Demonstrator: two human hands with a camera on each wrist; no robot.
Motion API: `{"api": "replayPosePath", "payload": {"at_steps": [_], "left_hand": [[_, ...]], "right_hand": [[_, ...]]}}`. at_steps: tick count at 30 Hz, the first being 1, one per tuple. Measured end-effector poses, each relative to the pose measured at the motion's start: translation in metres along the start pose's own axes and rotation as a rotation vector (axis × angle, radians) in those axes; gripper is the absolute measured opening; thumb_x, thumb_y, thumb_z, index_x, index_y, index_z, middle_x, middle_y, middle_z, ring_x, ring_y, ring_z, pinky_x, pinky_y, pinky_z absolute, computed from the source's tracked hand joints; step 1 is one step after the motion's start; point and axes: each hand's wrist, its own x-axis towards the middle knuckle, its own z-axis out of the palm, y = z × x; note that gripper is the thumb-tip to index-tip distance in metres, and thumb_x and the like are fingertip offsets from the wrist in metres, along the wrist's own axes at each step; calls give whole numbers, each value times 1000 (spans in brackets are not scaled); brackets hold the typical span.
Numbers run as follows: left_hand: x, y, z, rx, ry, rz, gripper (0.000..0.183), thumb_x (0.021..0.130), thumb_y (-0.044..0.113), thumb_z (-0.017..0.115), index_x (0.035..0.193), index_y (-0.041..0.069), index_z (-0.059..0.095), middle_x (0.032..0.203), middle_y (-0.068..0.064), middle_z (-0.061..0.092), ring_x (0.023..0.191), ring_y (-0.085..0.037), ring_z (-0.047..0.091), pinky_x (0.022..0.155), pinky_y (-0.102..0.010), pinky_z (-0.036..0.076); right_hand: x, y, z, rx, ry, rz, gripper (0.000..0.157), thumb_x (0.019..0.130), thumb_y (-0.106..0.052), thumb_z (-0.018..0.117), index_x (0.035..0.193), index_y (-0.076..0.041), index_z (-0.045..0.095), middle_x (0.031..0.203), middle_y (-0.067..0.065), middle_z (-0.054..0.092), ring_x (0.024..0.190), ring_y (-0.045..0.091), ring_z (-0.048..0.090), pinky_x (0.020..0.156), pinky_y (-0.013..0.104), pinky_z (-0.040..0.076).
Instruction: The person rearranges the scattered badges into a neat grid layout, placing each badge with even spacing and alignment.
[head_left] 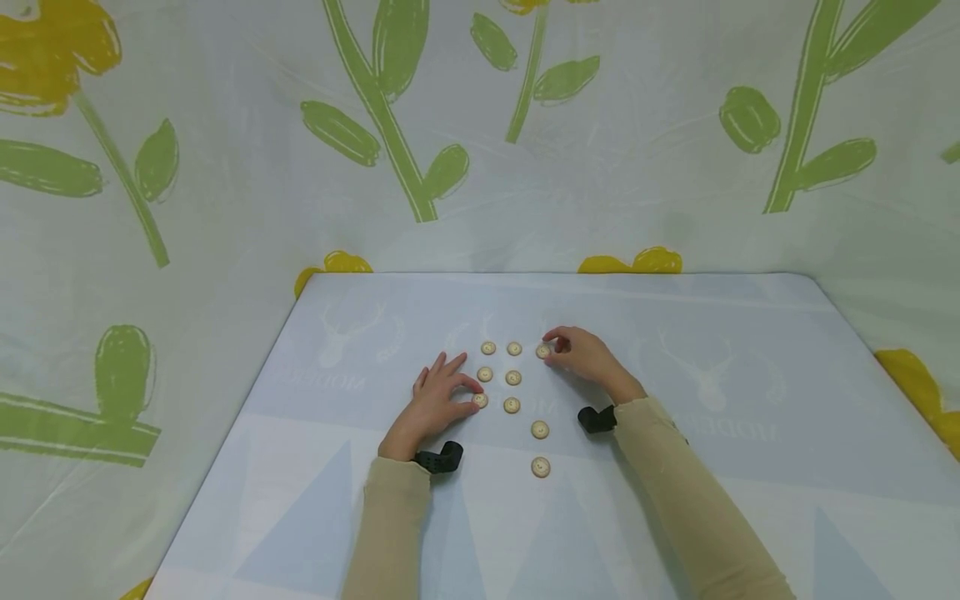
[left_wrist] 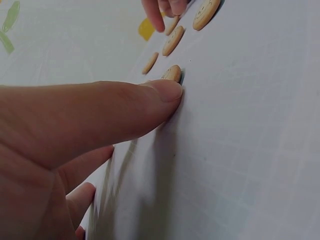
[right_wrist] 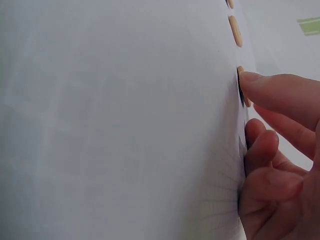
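Several round, tan wooden buttons lie on the table in the head view. My left hand point(head_left: 435, 403) pinches the nearest button point(head_left: 480, 401) of the left column between thumb and index finger, its other fingers spread. In the left wrist view the thumb point(left_wrist: 162, 91) covers part of that button point(left_wrist: 173, 73). At the far end of the right column, my right hand point(head_left: 585, 354) pinches another button point(head_left: 543, 351) by its edges. The right wrist view shows its thumb point(right_wrist: 260, 85) against that button point(right_wrist: 241, 70), with the other fingers curled near the surface.
Between the hands stands a middle column of three buttons point(head_left: 513, 377). Two more buttons, one point(head_left: 540, 429) behind the other point(head_left: 541, 467), lie nearer the front. The pale patterned table point(head_left: 675, 517) meets a flower-printed curtain point(head_left: 525, 208) behind. Each wrist wears a black camera point(head_left: 442, 457).
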Motion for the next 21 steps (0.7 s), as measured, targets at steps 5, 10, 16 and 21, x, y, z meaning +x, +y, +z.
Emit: {"api": "replayPosePath", "payload": {"at_steps": [5, 10, 16, 21], "left_hand": [[0, 0, 1, 1, 0, 8, 14, 77, 24, 67, 91, 25, 64, 145, -4, 25, 135, -28, 3, 103, -50, 0], [0, 0, 0, -4, 3, 11, 15, 77, 24, 68, 91, 24, 64, 145, -4, 26, 135, -28, 3, 103, -50, 0], [1, -1, 0, -3, 1, 7, 14, 77, 25, 67, 91, 25, 63, 145, -4, 25, 135, -27, 3, 103, -50, 0], [0, 0, 0, -12, 7, 14, 14, 77, 25, 68, 90, 25, 63, 145, -5, 26, 135, -28, 3, 102, -50, 0]], "right_hand": [[-3, 7, -1, 48, -3, -4, 35, 82, -22, 62, 116, -15, 54, 95, 5, 54, 86, 22, 48, 74, 34, 40], [-8, 9, -4, 64, 0, 16, 34, 84, -25, 61, 116, -17, 53, 99, 5, 55, 90, 22, 50, 75, 34, 44], [-26, 7, -6, 74, 14, -5, 30, 85, -26, 59, 114, -17, 56, 97, 4, 57, 89, 20, 51, 74, 33, 44], [-40, 3, -5, 90, 34, -51, 30, 85, -26, 59, 114, -18, 56, 93, 1, 57, 85, 19, 50, 72, 32, 43]]}}
